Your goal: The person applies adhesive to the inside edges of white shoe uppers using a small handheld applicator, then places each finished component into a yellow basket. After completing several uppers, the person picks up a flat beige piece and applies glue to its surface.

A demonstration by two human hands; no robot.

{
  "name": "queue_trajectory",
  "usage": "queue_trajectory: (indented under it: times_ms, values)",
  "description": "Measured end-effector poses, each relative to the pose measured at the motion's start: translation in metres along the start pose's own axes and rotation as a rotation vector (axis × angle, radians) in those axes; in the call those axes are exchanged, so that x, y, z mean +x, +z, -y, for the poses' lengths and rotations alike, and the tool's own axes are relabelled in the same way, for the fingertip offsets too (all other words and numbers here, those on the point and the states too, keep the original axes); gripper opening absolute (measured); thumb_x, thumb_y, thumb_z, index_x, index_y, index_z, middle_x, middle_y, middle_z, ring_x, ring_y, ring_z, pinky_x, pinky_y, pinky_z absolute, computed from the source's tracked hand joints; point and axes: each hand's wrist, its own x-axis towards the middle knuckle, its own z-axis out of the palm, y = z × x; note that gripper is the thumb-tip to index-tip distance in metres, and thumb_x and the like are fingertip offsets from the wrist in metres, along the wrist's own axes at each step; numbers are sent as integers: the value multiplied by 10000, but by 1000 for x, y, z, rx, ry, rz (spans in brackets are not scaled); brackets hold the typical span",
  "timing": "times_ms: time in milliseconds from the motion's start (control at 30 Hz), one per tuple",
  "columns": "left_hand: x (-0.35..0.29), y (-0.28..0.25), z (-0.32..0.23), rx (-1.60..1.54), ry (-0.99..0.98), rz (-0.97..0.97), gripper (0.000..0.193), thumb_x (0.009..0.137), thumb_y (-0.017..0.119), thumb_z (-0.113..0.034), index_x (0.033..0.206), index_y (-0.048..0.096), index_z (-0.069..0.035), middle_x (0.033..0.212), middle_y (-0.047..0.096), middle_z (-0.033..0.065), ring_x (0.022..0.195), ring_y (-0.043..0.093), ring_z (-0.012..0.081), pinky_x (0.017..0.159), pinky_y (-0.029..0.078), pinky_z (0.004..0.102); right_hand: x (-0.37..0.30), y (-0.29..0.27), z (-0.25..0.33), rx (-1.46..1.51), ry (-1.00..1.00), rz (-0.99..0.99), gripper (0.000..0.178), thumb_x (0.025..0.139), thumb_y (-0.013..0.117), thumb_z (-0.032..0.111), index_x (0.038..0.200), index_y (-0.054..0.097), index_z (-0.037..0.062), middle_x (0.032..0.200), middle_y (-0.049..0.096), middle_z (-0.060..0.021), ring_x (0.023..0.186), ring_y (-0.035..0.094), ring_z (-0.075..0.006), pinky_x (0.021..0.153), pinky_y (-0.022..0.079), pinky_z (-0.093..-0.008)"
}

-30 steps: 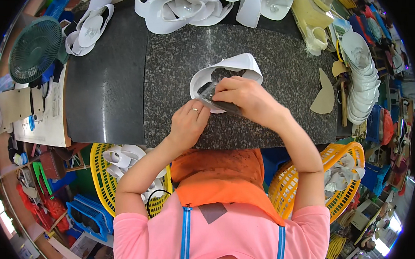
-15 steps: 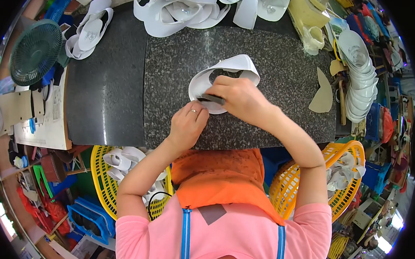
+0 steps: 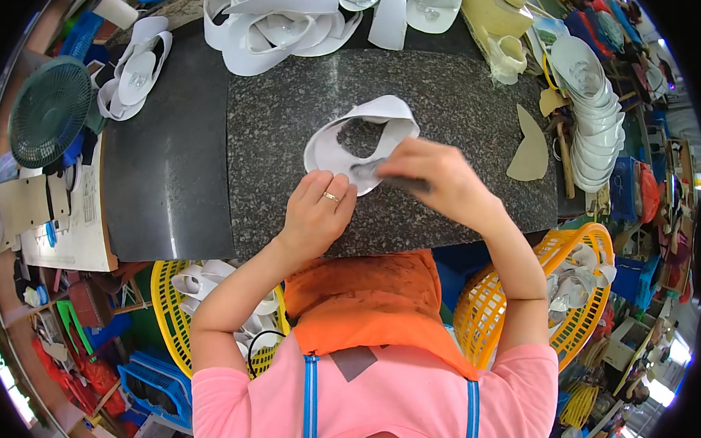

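Observation:
A white looped piece (image 3: pixel 337 151) lies on the dark speckled stone slab (image 3: pixel 285 100), with a wide opening in its middle and a raised band at its far side. My left hand (image 3: pixel 317 212) grips its near edge with the fingers bent together; a ring shows on one finger. Over the piece's right side, my right hand (image 3: pixel 441 180) is closed around a dark, flat hand tool (image 3: pixel 406 183). Motion smears that tool, so its exact kind is unclear. Where the tool meets the white piece, a grey blurred patch shows.
More white pieces (image 3: pixel 252 55) are heaped along the slab's far edge, others (image 3: pixel 138 73) at far left. Nested white pieces (image 3: pixel 597 129) and a beige flat template (image 3: pixel 531 151) lie right. Yellow baskets (image 3: pixel 163 308) (image 3: pixel 591 311) flank me. A green fan (image 3: pixel 51 112) stands left.
My right hand and its tool have moved right and slightly down, uncovering more of the opening. The whole scene has shifted a little left in view. My left hand stays at the near edge.

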Motion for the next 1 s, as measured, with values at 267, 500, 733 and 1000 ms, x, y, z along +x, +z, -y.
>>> queue_trajectory:
  times_ms: [267, 500, 733, 1000]
  values:
    - [-1, -5, 1, -28, -70, 56, 210, 637, 598, -20, 846, 621, -23, 881, 536, 86, 829, 542, 261, 713, 473, 373, 0, -11, -8, -431, 47, 65, 294, 619, 615, -46, 903, 647, 25, 858, 572, -104, 822, 586, -298, 699, 478, -374]
    - [29, -50, 7, -315, -426, -53, 178, 720, 607, 65, 854, 638, -49, 835, 563, 84, 781, 561, 249, 672, 455, 331, -33, -96, -47, -9, 573, -758, 193, 767, 657, 115, 943, 664, 36, 867, 647, -120, 670, 616, -247, 624, 480, -299]
    - [55, -68, 9, -696, -698, -131, 147, 797, 578, 54, 911, 632, -21, 864, 544, 23, 754, 496, 80, 650, 385, 201, -35, -174, -207, -535, 499, -748, 230, 778, 637, 207, 930, 660, 35, 883, 628, -171, 811, 597, -351, 708, 458, -394]
    - [29, -27, 45, -1127, -1105, -293, 184, 791, 588, 78, 951, 609, -12, 848, 576, -17, 755, 504, 46, 704, 398, 189, -20, -157, -215, -750, 387, -607, 181, 806, 606, 194, 874, 643, 31, 869, 606, -153, 850, 580, -351, 718, 459, -432]
